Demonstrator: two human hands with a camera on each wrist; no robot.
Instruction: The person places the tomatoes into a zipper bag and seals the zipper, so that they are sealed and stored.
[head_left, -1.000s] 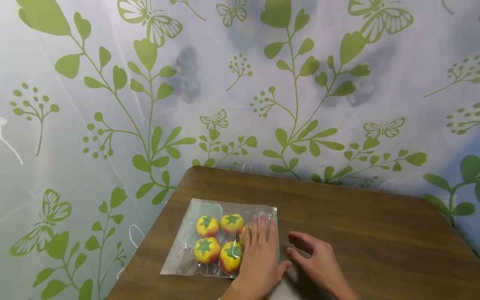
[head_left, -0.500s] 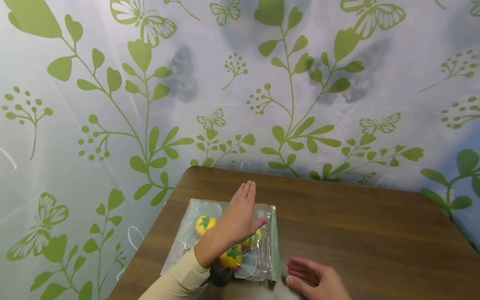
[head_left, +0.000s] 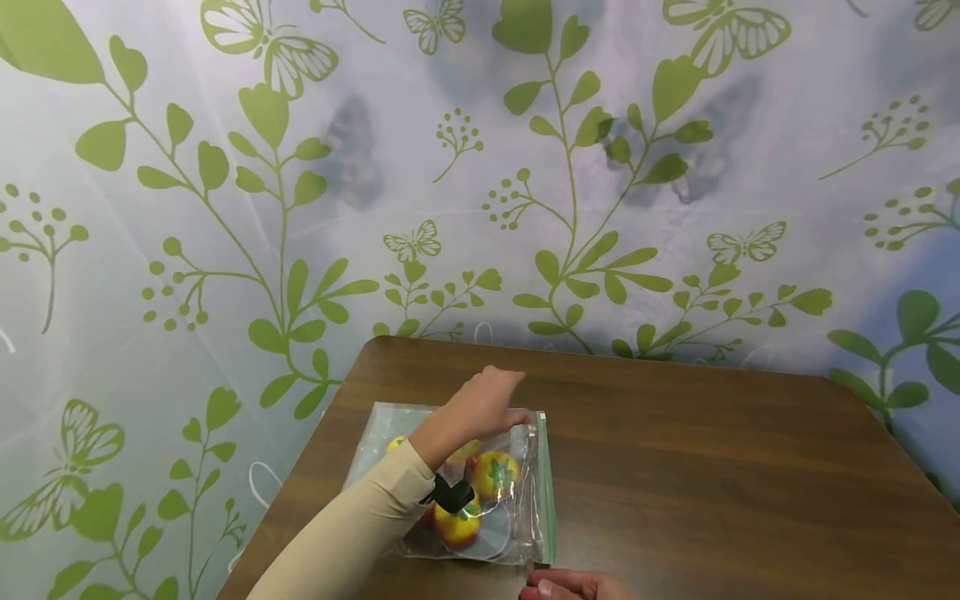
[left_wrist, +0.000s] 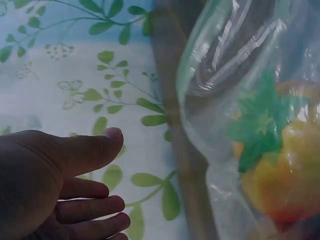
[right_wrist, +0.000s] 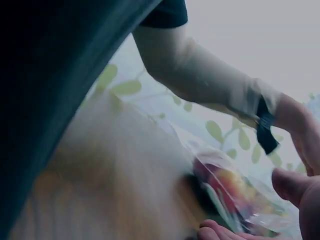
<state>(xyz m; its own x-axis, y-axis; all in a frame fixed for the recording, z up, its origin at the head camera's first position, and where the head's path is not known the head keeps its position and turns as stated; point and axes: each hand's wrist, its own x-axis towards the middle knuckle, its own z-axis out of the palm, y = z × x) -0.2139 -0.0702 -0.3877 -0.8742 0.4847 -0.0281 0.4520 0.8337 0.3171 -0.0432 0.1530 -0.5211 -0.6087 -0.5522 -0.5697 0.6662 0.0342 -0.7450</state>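
A clear zip bag (head_left: 524, 537) lies flat on the wooden table. Inside it are several yellow-and-red round fruits (head_left: 495, 476) with green star-shaped leaf tops, partly hidden under my left forearm. My left hand (head_left: 480, 407) reaches across above the bag's far side; in the left wrist view the thumb (left_wrist: 95, 148) and fingers are extended and apart from the bag. My right hand (head_left: 576, 585) is at the bag's near right corner, mostly cut off by the frame. In the right wrist view its thumb (right_wrist: 290, 187) and fingers stand spread apart beside the bag.
The brown wooden table (head_left: 697, 467) stretches right from the bag. Behind it hangs a pale curtain (head_left: 420, 100) printed with green leaves and butterflies. A black strap (head_left: 452, 495) sits at my left wrist.
My left hand has lifted off the bag's right side and swung across toward its far edge. My right hand has moved nearer and left, to the bag's near corner.
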